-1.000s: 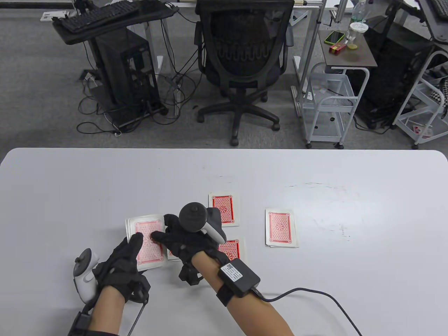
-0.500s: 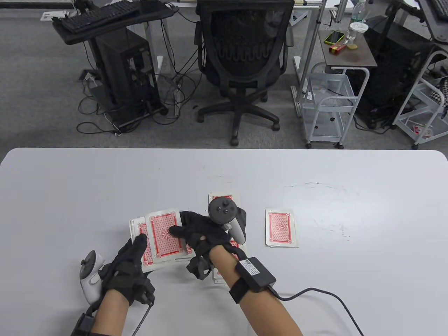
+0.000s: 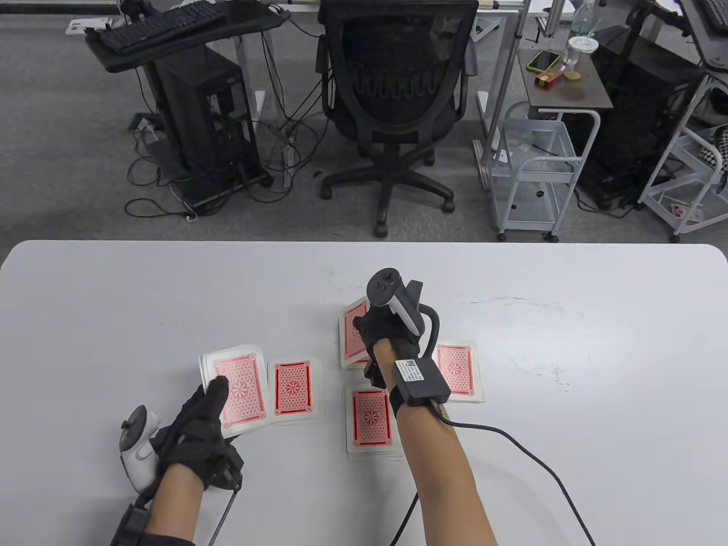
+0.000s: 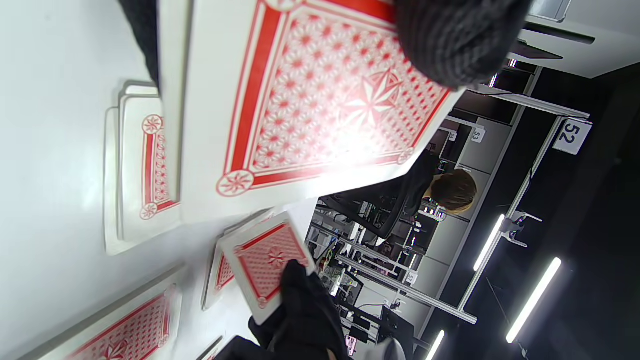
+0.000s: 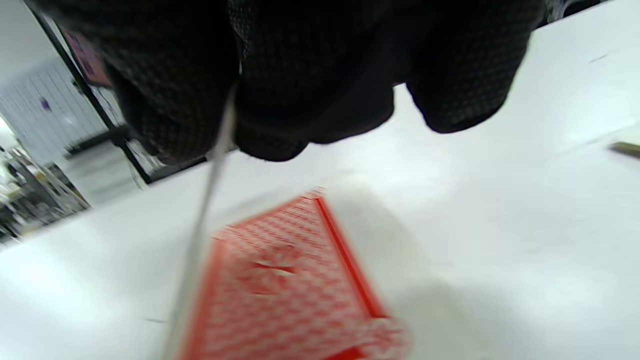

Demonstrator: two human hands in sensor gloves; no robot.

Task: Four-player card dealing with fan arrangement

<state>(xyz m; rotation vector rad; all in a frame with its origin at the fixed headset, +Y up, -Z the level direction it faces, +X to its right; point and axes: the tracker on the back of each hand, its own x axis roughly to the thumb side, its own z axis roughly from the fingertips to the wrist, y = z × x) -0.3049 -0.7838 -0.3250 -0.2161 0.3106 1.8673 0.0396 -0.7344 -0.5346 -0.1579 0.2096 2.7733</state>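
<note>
The left hand (image 3: 196,429) is closed around the deck (image 3: 234,389): the thumb lies on the top card and the fingers are curled beneath, as confirmed in the left wrist view. The right hand (image 3: 387,335) is held over the far pile (image 3: 352,338), and a single card (image 4: 265,262) is pinched between thumb and fingers; in the right wrist view this card is seen edge-on, above the pile.

Four dealt piles, all red-backed and face down, are counted on the white surface (image 3: 114,296):
1. One pile (image 3: 293,389) just to the right of the left hand's deck.
2. One pile (image 3: 371,418) beside the right forearm, nearer the person than the right hand.
3. The far pile, beneath the right hand.
4. One pile (image 3: 458,369) just right of the right wrist.

The number of cards in each pile cannot be determined. The far pile is largely covered by the right hand and its tracker (image 3: 392,296). The right wrist view is blurred. The card faces are not visible.
</note>
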